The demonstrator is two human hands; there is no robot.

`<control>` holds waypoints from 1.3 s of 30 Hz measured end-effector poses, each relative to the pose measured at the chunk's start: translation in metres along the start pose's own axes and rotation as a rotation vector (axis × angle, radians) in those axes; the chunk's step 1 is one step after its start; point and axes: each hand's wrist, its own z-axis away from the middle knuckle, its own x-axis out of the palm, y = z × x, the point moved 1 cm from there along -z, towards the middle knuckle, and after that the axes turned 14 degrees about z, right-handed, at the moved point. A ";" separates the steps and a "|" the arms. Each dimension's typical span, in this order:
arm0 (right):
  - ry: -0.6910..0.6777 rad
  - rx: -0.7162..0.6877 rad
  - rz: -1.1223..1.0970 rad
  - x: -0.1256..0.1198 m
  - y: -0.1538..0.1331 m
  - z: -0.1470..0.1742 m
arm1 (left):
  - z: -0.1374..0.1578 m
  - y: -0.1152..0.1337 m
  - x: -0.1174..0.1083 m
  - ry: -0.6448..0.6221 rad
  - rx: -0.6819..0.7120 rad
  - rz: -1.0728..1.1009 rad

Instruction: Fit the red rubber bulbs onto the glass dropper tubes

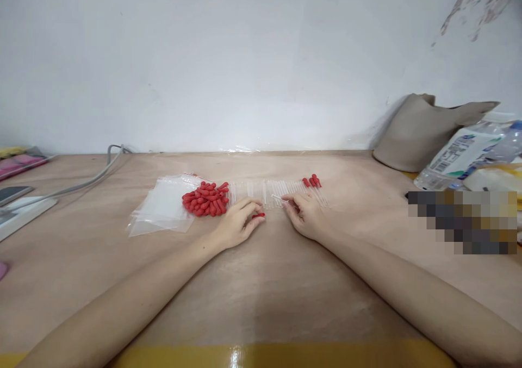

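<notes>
My left hand [241, 224] pinches a small red rubber bulb [258, 215] between thumb and fingers. Facing it, my right hand [305, 213] grips a thin clear dropper tube [279, 198], whose near end is hidden by the fingers. Behind both hands lies a row of similar clear tubes [250, 191], side by side on the table. A heap of red rubber bulbs [206, 198] sits left of my left hand. Beyond my right hand lie a few droppers [313, 181], tubes with red bulbs on one end.
Clear plastic bags [159, 202] lie left of the heap. A grey cable [77, 186] runs to a white object [24, 216] at far left, near a phone-like slab [15, 195]. On the right stand a grey-brown container [411, 131] and a tilted plastic bottle [452, 153].
</notes>
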 end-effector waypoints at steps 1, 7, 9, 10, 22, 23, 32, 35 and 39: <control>0.007 -0.018 -0.010 -0.003 -0.003 0.000 | 0.000 0.002 0.000 0.010 -0.042 0.017; 0.012 -0.162 -0.050 -0.008 -0.014 0.004 | 0.003 0.003 0.002 0.044 -0.201 0.034; -0.010 -0.189 -0.070 -0.005 -0.014 0.005 | 0.004 0.002 0.003 0.056 -0.193 0.033; -0.024 -0.196 -0.078 -0.004 -0.013 0.005 | 0.004 0.002 0.003 0.063 -0.184 0.032; -0.120 -0.193 -0.152 -0.001 -0.011 0.004 | 0.004 -0.003 0.003 0.138 -0.063 0.064; -0.130 -0.185 -0.159 -0.001 -0.010 0.004 | 0.004 -0.003 0.003 0.141 -0.064 0.075; -0.242 -0.175 -0.254 0.004 0.000 0.001 | 0.005 0.000 0.003 0.060 -0.061 0.133; -0.263 -0.202 -0.238 0.006 0.004 0.000 | 0.005 0.003 0.003 0.027 -0.043 0.108; -0.247 -0.248 -0.101 0.002 0.000 0.001 | 0.006 0.002 0.004 0.014 -0.051 0.080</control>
